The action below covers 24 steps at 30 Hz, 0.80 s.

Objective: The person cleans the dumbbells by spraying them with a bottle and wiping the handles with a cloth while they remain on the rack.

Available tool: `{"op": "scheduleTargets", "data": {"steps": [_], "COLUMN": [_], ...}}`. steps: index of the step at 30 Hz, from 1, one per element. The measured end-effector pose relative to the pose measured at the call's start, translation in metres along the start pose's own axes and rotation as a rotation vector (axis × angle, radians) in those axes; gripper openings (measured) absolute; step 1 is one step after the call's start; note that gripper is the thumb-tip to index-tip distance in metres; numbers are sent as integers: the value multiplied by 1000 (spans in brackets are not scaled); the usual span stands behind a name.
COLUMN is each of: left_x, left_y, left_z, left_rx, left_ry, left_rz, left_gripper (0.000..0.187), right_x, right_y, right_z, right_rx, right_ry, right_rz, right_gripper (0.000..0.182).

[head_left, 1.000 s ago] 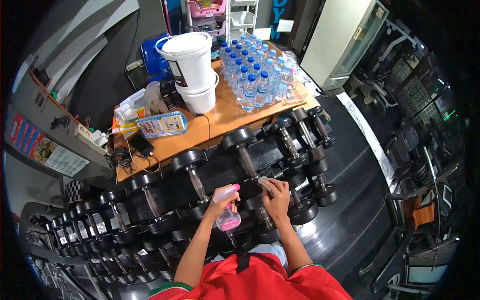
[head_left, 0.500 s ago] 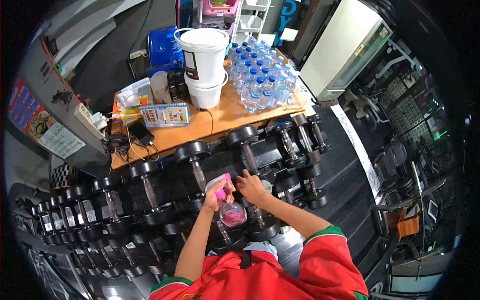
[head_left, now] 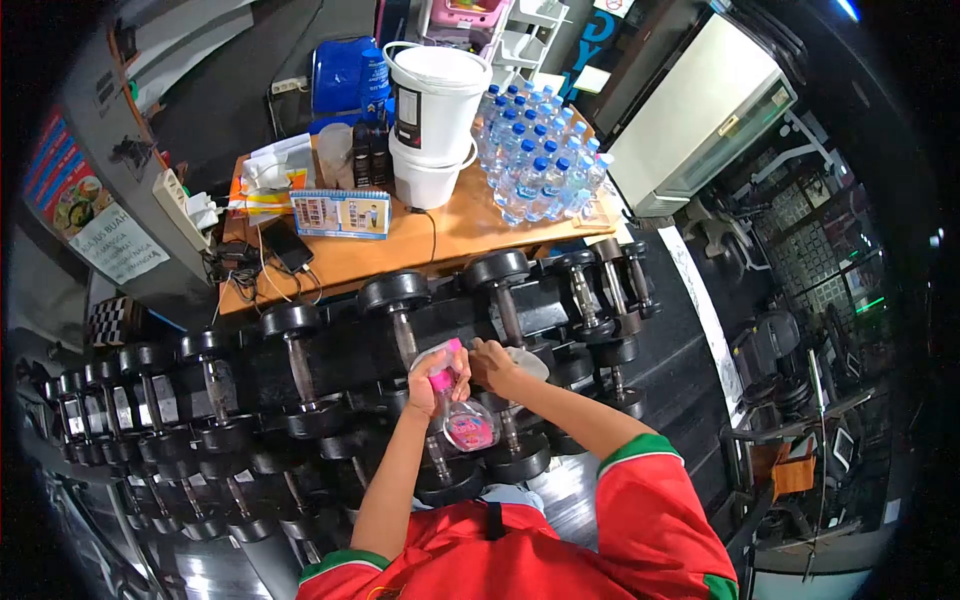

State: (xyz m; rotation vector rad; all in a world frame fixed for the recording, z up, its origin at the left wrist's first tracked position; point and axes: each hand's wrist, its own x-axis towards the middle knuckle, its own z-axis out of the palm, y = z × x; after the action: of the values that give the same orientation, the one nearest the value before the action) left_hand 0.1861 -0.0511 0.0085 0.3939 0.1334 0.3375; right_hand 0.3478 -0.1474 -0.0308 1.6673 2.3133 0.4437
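Observation:
My left hand [head_left: 428,388] is wrapped round the neck of a clear spray bottle [head_left: 468,428] with a pink trigger head and a pink label. The bottle hangs over the dumbbell rack, its body tilted to the right. Close beside it, my right hand [head_left: 492,366] has its fingers curled in on a pale white cloth [head_left: 528,364], which shows past the far side of the wrist. Below both hands lie black dumbbells with metal handles, among them one dumbbell [head_left: 508,312] just beyond the right hand.
Two-tier rows of dumbbells [head_left: 300,365] stretch left and right. Behind stands a wooden table [head_left: 460,240] with stacked white buckets [head_left: 440,110], many water bottles [head_left: 540,165], a desk calendar [head_left: 340,214] and a phone [head_left: 287,246]. A white glass-door fridge [head_left: 690,110] stands at the back right.
The view has shifted slightly. More of the white cloth now shows beside my right hand. The spray bottle stays in my left hand, near the right one.

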Motion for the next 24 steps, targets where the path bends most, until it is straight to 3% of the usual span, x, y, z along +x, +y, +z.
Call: {"op": "scheduleTargets", "data": {"steps": [2, 8, 10, 12, 16, 19, 20, 24], "left_x": [-1, -1, 0, 1, 4, 6, 7, 8], "left_y": [0, 0, -1, -2, -4, -5, -5, -6], "left_z": [-1, -1, -2, -1, -3, 0, 2, 4], "left_rx": [19, 47, 58, 87, 125, 201, 246, 354], "left_ry": [-3, -14, -7, -17, -24, -18, -3, 1], "left_rz": [24, 5, -34, -74, -144, -188, -190, -236], "left_gripper": [39, 40, 39, 38, 38, 38, 38, 36], "right_x": [3, -4, -24, -50, -102, -125, -129, -122], "right_y": [-3, 26, 38, 50, 52, 28, 17, -49], "right_z": [12, -36, -64, -88, -85, -64, -59, 8], "right_rx": [-143, 364, 267, 490, 632, 1006, 1046, 1805], "right_ry": [94, -215, -281, -158, 32, 354, 445, 1011], "right_rz": [-92, 36, 51, 213, 486, 1069, 1188, 1679], "right_gripper": [22, 14, 12, 19, 26, 23, 26, 31]}}
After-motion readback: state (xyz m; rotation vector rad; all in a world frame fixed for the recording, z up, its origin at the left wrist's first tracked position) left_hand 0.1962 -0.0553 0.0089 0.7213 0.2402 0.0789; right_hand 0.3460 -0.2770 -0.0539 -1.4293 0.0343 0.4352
